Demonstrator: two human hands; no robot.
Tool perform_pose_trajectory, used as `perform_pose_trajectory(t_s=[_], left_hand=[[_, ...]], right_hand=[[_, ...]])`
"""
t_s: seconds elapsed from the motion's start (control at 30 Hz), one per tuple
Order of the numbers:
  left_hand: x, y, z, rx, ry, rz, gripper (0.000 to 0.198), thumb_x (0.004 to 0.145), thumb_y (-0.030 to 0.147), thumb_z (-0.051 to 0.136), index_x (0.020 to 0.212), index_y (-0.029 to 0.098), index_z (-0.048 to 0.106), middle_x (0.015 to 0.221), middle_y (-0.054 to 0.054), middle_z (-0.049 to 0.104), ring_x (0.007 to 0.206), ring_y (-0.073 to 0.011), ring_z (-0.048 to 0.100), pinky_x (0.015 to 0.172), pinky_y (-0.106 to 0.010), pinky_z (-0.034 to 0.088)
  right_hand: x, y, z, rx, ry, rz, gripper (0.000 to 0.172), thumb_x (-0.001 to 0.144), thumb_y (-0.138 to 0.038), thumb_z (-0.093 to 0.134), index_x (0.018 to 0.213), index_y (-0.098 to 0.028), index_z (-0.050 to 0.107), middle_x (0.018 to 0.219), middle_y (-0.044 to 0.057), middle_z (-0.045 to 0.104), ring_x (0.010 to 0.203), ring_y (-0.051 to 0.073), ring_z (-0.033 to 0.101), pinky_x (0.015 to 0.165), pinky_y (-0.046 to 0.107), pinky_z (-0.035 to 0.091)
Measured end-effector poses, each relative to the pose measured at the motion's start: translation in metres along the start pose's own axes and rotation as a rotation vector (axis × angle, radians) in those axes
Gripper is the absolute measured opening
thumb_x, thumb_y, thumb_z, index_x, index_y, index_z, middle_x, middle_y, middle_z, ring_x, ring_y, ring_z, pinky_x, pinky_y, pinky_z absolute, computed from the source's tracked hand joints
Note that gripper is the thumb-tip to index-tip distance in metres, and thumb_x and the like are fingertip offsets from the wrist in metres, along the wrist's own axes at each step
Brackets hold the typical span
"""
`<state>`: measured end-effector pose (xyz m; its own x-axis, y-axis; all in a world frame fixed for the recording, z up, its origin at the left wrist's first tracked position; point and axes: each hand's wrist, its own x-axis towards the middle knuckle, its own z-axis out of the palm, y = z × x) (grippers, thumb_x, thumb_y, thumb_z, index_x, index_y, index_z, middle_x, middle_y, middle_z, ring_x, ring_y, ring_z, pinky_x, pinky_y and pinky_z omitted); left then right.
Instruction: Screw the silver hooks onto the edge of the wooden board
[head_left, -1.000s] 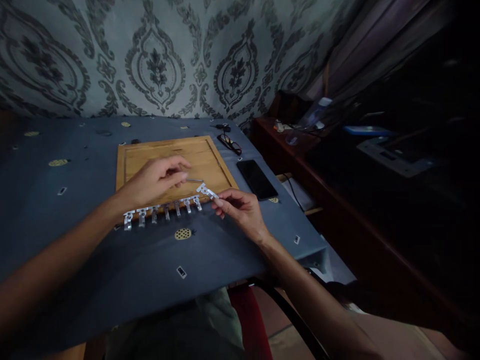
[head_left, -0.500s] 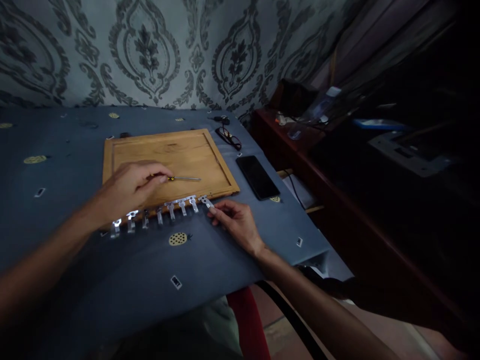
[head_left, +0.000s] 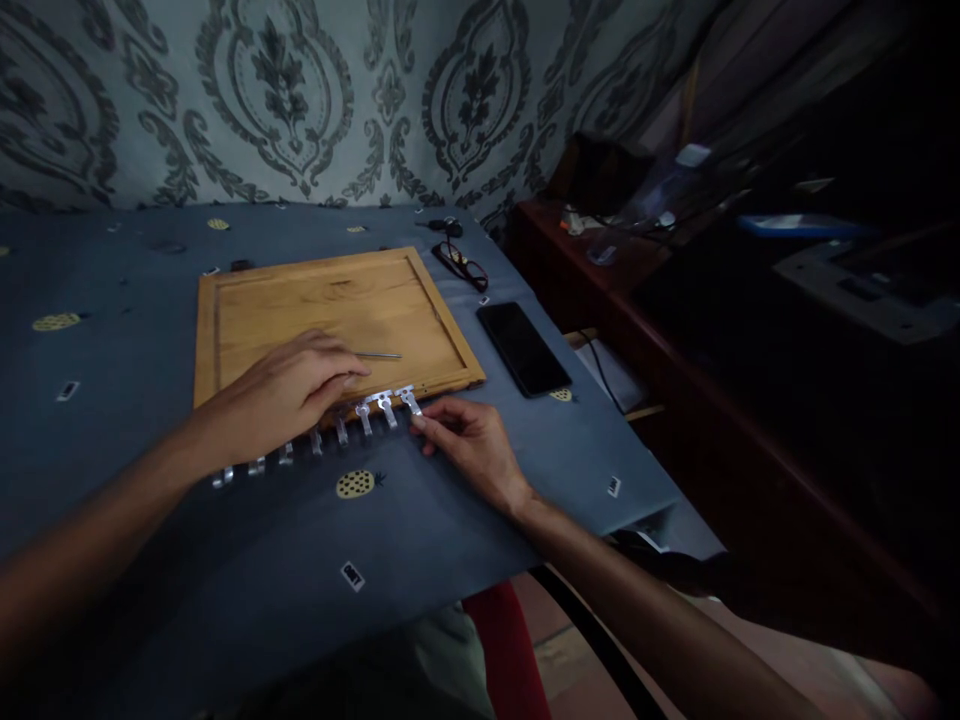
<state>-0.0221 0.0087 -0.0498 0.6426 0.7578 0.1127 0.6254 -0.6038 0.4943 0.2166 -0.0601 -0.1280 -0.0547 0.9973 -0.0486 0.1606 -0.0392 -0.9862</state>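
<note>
Seven metal clips set along wooden board's near edge. Eighth clip, toward board's right corner, pinched by right hand, likely unfixed. Left hand over board; can't tell its grip.

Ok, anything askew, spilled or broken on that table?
Nothing stands out. Silver T-shaped metal clips line the near edge of the brown framed wooden board; the right hand pinches the rightmost. The left hand and wrist partly cover the leftmost clips, so I can't check those fully.
</note>
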Motion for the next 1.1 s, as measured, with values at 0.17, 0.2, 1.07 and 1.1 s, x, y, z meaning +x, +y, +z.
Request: perform_pose_trajectory(t_s=[0.17,0.2,1.07,1.1], left_hand=[[0.016,0.000,0.004,0.040,-0.125,-0.010,0.041,0.100,0.042,0.040,0.106,0.023,0.075,0.113,-0.009,0.075,0.111,-0.0273,0.065,0.099,-0.042,0.050],[0.018,0.001,0.004,0.048,-0.150,-0.010,0.041,0.101,0.041,0.039,0.108,0.023,0.075,0.116,-0.009,0.074,0.113,-0.0274,0.064,0.102,-0.042,0.050],[0.027,0.008,0.017,0.171,-0.235,0.219,0.035,0.102,0.015,0.044,0.104,0.022,0.078,0.103,-0.007,0.073,0.104,-0.0221,0.065,0.090,-0.035,0.049],[0.026,0.007,0.018,0.185,-0.216,0.241,0.036,0.102,0.014,0.043,0.104,0.021,0.078,0.101,-0.007,0.073,0.103,-0.0223,0.065,0.088,-0.035,0.048]], right_hand=[[0.000,-0.002,0.001,-0.005,-0.011,0.012,0.031,0.082,-0.048,0.079,0.076,-0.019,0.072,0.070,0.001,0.074,0.055,0.013,0.065,0.059,0.025,0.050],[0.000,-0.002,0.001,-0.007,-0.014,0.014,0.029,0.083,-0.047,0.078,0.077,-0.019,0.073,0.070,0.001,0.074,0.056,0.013,0.065,0.059,0.025,0.050],[0.000,-0.003,0.001,-0.021,-0.032,0.005,0.018,0.087,-0.035,0.074,0.078,-0.020,0.072,0.063,-0.002,0.069,0.057,0.012,0.065,0.060,0.024,0.048],[0.000,-0.003,0.001,-0.022,-0.033,0.006,0.018,0.087,-0.035,0.074,0.078,-0.020,0.072,0.063,-0.002,0.069,0.057,0.012,0.065,0.060,0.024,0.048]])
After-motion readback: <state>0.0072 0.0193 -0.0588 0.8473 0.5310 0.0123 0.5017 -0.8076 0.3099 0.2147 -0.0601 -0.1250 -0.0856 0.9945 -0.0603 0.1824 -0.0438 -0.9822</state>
